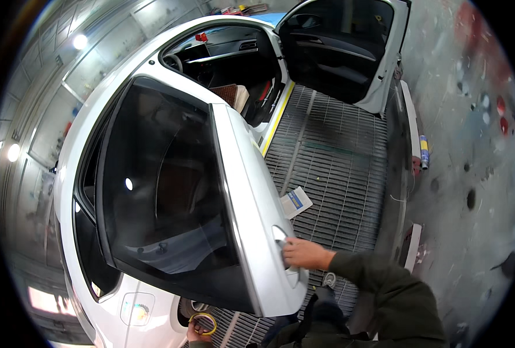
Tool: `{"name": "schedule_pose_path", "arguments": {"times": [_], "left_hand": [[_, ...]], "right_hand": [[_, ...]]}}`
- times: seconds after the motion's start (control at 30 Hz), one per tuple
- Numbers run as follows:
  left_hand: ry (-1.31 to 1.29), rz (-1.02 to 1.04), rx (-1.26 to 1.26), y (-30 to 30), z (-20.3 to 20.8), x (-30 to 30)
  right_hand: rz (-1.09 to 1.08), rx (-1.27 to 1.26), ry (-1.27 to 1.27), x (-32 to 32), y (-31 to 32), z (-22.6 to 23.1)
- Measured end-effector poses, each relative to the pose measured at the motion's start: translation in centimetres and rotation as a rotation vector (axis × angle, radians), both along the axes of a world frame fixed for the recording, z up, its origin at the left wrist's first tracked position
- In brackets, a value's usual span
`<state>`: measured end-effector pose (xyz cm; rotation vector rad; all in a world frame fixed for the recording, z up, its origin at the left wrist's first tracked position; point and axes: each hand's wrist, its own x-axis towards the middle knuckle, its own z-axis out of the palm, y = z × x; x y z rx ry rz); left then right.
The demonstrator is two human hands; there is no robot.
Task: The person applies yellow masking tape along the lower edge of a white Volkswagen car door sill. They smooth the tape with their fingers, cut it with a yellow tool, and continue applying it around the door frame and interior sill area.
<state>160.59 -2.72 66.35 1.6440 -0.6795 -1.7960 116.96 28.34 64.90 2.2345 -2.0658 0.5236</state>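
My right hand (305, 253) has its fingers curled at the door handle (280, 234) of a white car's rear door (250, 191), which stands partly open. Down at the lower edge, my left hand (197, 333) holds a thin yellow ring, which looks like a roll of masking tape (214, 325), next to the rear wheel arch. The rear door's dark window (164, 174) reaches across the middle of the view, with seats showing dimly through it.
Ahead, the front door (333, 52) stands wide open, showing the dashboard (234, 51). Yellow tape (277, 119) runs along the sill. A white and blue packet (296, 202) lies on the metal floor grating (327, 156). A blue and yellow can (424, 152) is at the right.
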Motion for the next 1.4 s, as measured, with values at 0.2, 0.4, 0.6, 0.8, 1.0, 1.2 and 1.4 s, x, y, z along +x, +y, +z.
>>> {"name": "schedule_pose_path", "arguments": {"times": [0.2,0.4,0.6,0.8,1.0,1.2,1.4], "left_hand": [[-0.059,-0.110,0.035,-4.2,-1.8,1.4],[0.001,-0.231,0.268,-12.1,-16.7,13.1],[0.319,-0.499,0.393,-17.1,-21.6,13.5],[-0.045,-0.475,0.030,-8.7,-4.0,-2.9],[0.068,-0.670,0.118,-10.6,-5.7,-3.3],[0.026,-0.663,0.037,-5.3,-2.9,-11.1],[0.003,-0.531,0.028,-3.2,-3.8,-10.6]], "right_hand": [[-0.238,0.316,0.261,-2.1,7.3,4.1],[-0.783,0.305,0.233,2.4,12.3,9.3],[-1.217,-0.426,-0.429,15.6,4.1,16.5],[-1.188,-0.795,-0.143,18.5,-5.1,10.5],[-1.215,-0.746,-0.030,15.6,-2.7,10.2],[-1.291,-0.763,0.051,9.7,6.5,8.4],[-1.305,-0.862,0.135,-0.3,14.1,8.2]]}}
